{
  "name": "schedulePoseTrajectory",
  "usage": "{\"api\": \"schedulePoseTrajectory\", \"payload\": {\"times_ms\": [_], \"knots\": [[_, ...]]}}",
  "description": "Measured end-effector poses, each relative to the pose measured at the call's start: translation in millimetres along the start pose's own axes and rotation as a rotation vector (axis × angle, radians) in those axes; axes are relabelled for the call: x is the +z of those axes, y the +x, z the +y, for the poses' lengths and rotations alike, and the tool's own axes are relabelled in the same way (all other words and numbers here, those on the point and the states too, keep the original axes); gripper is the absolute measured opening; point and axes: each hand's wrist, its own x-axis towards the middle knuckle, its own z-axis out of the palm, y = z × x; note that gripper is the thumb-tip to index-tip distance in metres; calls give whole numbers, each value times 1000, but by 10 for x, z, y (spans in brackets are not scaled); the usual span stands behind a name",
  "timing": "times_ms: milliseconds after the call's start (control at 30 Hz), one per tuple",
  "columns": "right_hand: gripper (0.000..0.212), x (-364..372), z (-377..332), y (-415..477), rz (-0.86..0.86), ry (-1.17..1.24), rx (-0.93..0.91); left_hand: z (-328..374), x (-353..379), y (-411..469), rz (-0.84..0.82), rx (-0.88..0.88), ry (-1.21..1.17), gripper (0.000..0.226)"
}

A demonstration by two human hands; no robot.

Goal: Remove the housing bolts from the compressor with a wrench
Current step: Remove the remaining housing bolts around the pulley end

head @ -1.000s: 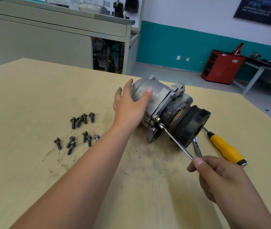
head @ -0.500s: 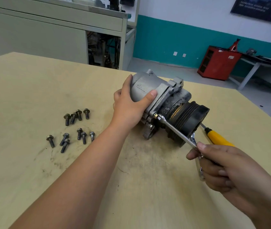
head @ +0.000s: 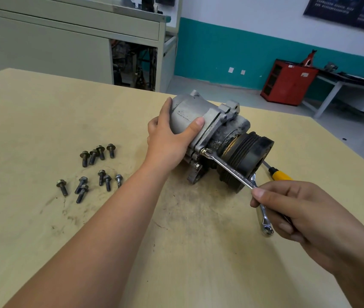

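Observation:
A grey metal compressor with a black ribbed pulley lies on its side on the wooden table. My left hand grips its rear housing, thumb on top. A chrome wrench has its head on a bolt at the housing flange. My right hand holds the wrench's handle end, fingers curled round it. A second bolt sits lower on the flange. Several removed bolts lie loose to the left.
A second wrench lies on the table beside my right hand. A yellow-handled screwdriver rests behind the pulley. Beyond the table stand a grey cabinet and a red tool cart.
My right hand has swung the wrench handle toward me and a little lower, turning it about the flange bolt. My left hand has tightened its hold on the housing.

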Motion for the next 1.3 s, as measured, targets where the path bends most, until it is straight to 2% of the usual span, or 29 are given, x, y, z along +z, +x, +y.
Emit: {"api": "schedulePoseTrajectory", "payload": {"times_ms": [100,233,267,300,400,467,567,700,767,833,900,1033,1133,1300], "knots": [[24,-4,16,24,33,-54,-38,48,-21,-64,53,-20,73,62],[25,-3,50,36,82,-131,-89,148,-52,-307,353,-101,88,23],[25,4,65,38,99,-157,-107,172,-41,-414,363,-92,54,16],[23,9,85,39,117,-201,-133,196,-12,-532,322,-85,14,22],[19,38,164,33,177,-403,-260,289,103,-850,64,-114,-49,52],[21,71,201,28,247,-560,-372,315,191,-942,-96,-136,2,59],[12,111,240,11,373,-757,-513,308,300,-965,-199,-150,20,51],[5,178,321,-36,472,-978,-571,264,351,-941,-234,-198,-49,39],[14,203,329,-49,439,-908,-501,249,354,-943,-253,-237,-79,36],[24,201,322,-18,349,-678,-400,248,346,-946,-273,-270,-116,34],[22,188,319,-1,323,-558,-374,245,342,-937,-281,-281,-145,37],[16,239,295,-7,293,-528,-426,239,341,-923,-256,-272,-168,46],[16,220,277,10,262,-527,-434,225,331,-934,-279,-308,-197,41],[20,101,330,-1,162,-291,-333,228,336,-1011,-311,-270,-188,47]]}}
